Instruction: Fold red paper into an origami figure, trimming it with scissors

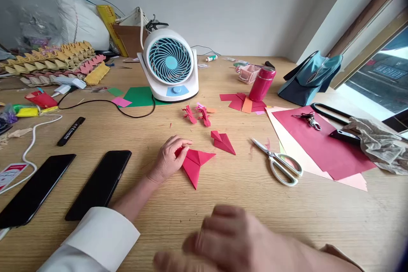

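Note:
My left hand (170,156) rests on the table, fingers closed over the upper left corner of a folded red paper (194,162) whose points spread right and toward me. Close to the camera, my right hand (228,238) is smeared by motion, apart from that paper; its fingers cannot be read clearly. Just beyond lies a second folded red paper (224,142). Farther back are two small red origami figures (190,114). White-handled scissors (279,163) lie to the right, blades pointing left.
A white fan (170,63) stands at the back on green paper (137,96). Two black phones (100,182) and a marker (71,131) lie left. A red thermos (262,83), red paper sheets (318,140), keys (310,120) and a blue bag (310,78) are on the right.

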Available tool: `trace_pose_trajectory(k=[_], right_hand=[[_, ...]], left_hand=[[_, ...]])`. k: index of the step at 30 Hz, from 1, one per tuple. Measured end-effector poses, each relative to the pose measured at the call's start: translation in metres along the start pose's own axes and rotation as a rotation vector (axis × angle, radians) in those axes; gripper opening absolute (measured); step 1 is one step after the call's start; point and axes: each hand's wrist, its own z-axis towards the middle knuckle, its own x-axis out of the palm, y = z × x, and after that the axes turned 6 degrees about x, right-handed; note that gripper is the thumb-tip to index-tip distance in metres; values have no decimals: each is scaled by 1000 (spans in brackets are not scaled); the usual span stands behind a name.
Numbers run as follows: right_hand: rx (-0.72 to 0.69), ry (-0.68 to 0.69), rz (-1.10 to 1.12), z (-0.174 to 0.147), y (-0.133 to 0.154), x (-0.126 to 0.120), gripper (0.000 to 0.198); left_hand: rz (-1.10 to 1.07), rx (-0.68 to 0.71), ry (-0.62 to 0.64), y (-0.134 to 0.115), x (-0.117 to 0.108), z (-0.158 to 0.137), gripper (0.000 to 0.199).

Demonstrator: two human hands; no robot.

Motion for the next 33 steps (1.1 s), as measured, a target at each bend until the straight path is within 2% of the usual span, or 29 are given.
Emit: trace_pose_trajectory(k=[2,5,7,10,14,17,19,24,28,31,33], right_hand=[[46,-44,-126,14,-25,-6,35],[329,-266,-39,21,-60,-11,27],[475,-366,-68,18,-80,-10,28],[611,-310,81,7,-99,-3,43],[745,-312,370,-6,-108,13,46],[804,-381,653,-10,-110,23,41],[852,-416,732,-12,-111,26,42],[882,-505,815,-15,-112,26,44],[885,-529,829,-16,-111,22,44],[901,-510,846,-17,-112,22,44],[904,-511,859,-17,-113,23,44]], left_hand=[[-20,2,-38,-5,-2,1,15],[-64,-1,-62,-19,-6,3,14],[-98,11,-71,-30,-7,3,16],[-133,32,-79,-42,-7,2,16],[-164,20,-98,-51,-1,-1,14],[-196,11,-87,-55,2,-2,14],[-230,-16,-91,-58,3,-3,13],[-306,-145,-80,-57,3,-4,13],[-276,-165,-68,-52,6,-6,11],[-322,-236,-115,-47,10,-7,22],[-465,-336,-116,-45,12,-7,34]])
